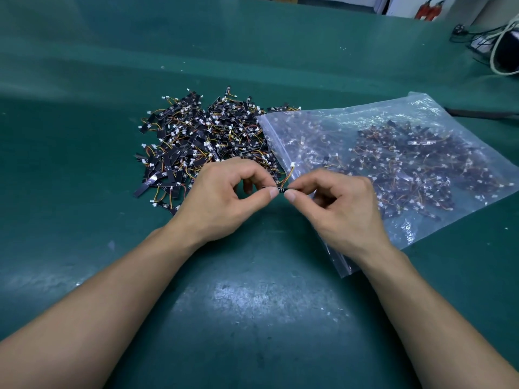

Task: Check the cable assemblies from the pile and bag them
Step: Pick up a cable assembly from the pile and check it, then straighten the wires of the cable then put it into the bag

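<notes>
One cable assembly (pixel 282 188) is held between the two hands, just above the green table (pixel 252 318): the left hand (pixel 224 195) pinches one end of its small black strip with thumb and forefinger and the right hand (pixel 339 206) pinches the other end, so its long axis lies from hand to hand, and its coloured wires rise away from the person to a white connector. Beyond the left hand lies the loose pile (pixel 202 144) of such assemblies, and beyond the right hand a clear zip bag (pixel 418 110) lies flat, its mouth towards the pile, with many assemblies inside
</notes>
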A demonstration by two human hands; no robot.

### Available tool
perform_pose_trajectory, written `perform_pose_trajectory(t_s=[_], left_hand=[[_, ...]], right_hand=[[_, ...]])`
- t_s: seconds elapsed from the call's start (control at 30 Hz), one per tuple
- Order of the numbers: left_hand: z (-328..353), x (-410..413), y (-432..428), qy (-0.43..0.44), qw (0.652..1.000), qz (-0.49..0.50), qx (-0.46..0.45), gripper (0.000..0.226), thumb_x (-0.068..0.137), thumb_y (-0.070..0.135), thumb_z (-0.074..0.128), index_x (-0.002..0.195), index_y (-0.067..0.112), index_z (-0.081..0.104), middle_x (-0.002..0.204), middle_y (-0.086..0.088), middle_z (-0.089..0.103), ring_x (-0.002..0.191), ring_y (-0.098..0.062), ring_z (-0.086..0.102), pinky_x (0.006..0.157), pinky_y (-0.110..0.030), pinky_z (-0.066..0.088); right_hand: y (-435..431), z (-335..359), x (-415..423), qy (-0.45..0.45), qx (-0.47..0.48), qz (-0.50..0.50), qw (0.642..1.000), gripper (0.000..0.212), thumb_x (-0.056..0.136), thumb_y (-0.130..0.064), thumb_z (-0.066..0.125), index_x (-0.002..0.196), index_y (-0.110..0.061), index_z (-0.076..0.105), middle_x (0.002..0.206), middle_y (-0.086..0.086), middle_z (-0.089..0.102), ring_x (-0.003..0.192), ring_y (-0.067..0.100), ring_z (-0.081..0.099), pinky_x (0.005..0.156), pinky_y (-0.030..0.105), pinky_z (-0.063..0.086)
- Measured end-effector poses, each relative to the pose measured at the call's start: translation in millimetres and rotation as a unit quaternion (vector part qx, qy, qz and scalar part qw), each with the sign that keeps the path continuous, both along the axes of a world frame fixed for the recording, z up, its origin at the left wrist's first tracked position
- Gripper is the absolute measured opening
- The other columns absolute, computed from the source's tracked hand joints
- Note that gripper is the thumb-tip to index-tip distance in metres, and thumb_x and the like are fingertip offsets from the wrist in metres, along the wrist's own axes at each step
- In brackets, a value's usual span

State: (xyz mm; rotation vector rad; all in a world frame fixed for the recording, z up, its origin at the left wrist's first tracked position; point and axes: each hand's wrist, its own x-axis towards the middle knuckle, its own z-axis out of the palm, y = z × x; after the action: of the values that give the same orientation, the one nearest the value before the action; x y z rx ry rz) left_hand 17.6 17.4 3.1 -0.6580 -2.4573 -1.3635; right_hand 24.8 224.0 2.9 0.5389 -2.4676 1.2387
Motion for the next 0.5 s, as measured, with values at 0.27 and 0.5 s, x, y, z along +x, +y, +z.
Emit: perform_pose_trajectory(t_s=[0.27, 0.5], left_hand=[[-1.5, -4.1, -6.8, -0.021, 0.999, 0.02, 0.016, 0.011, 0.086, 0.012, 0.077, 0.082, 0.021, 0.072, 0.073, 0.017, 0.065, 0.065, -0.001, 0.055, 0.066, -0.008, 0.039], [-4.6, -7.8, -8.8, -0.069, 0.995, 0.061, 0.033, 0.012, 0.084, 0.019, 0.083, 0.077, 0.022, 0.074, 0.067, 0.009, 0.067, 0.059, -0.002, 0.05, 0.059, -0.013, 0.04]], right_hand=[[10.0, -0.4, -5.8, -0.028, 0.068, -0.084, 0.994, 0.035, 0.07, -0.045, 0.083, 0.101, -0.033, 0.073, 0.072, -0.021, 0.065, 0.054, 0.006, 0.053, 0.064, 0.031, 0.053], [12.9, 0.0, -9.4, -0.053, 0.094, -0.114, 0.988, 0.026, 0.075, -0.02, 0.076, 0.099, -0.031, 0.074, 0.077, -0.025, 0.068, 0.056, 0.001, 0.059, 0.069, 0.032, 0.059]])
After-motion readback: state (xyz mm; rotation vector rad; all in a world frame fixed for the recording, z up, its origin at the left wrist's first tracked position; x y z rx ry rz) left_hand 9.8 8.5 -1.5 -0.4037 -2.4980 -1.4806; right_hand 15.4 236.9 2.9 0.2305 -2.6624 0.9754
